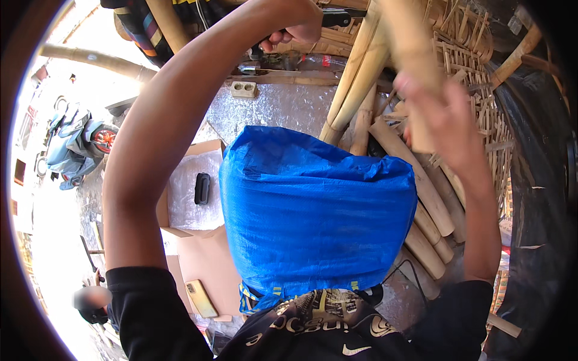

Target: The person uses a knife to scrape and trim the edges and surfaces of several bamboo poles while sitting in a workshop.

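Observation:
My left hand [304,27] is up at the top edge, its fingers closed round a dark tool [337,17]. The tool's far end reaches toward the upright bamboo, and its kind is hard to make out. At the upper right, my right hand [448,117] grips a thick length of bamboo [415,48], tilted and blurred by motion. Beside the tool stand split bamboo poles [355,78], leaning up from the floor. A blue woven plastic sheet [319,210] covers my lap.
Bamboo pieces [415,186] lie piled at the right beside a woven bamboo wall [475,90]. An open cardboard box [195,186] holds a black case; a phone [201,298] lies nearby. A socket block [244,89] sits ahead. A motorbike [78,144] and a person [93,304] are at the left.

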Demonstrator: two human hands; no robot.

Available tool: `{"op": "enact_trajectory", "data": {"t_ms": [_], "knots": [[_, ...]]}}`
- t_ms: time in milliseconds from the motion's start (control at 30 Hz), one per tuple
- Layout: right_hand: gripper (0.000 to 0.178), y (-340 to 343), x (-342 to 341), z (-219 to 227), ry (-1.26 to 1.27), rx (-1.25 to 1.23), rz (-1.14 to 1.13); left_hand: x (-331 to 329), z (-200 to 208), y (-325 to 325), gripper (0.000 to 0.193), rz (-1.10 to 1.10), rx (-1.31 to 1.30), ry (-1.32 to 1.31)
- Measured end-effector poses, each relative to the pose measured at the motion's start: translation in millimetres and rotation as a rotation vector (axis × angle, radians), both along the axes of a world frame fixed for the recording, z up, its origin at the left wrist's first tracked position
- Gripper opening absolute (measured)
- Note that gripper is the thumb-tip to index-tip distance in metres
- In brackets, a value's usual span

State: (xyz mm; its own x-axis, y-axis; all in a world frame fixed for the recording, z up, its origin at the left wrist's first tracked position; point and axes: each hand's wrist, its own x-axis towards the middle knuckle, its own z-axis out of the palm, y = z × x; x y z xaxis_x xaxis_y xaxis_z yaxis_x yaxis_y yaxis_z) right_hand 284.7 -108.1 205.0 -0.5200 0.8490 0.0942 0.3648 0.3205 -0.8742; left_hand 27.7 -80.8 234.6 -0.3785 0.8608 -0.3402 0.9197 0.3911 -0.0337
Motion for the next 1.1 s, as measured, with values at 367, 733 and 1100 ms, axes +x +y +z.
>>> {"op": "enact_trajectory", "data": {"t_ms": [367, 733, 1100], "knots": [[0.048, -10.6, 0.1, 47.7, 0.221, 0.319, -0.064, -5.0, -6.3, -14.2, 0.022, 0.012, -0.004, -0.03], [0.044, -14.0, -6.3, 48.2, -0.023, 0.153, 0.078, -13.3, -32.7, -10.8, 0.015, 0.013, -0.084, 0.015], [0.04, -3.0, -5.2, -2.0, 0.149, 0.147, -0.096, -19.3, -35.3, -33.7, 0.026, 0.053, 0.066, 0.006]]}}
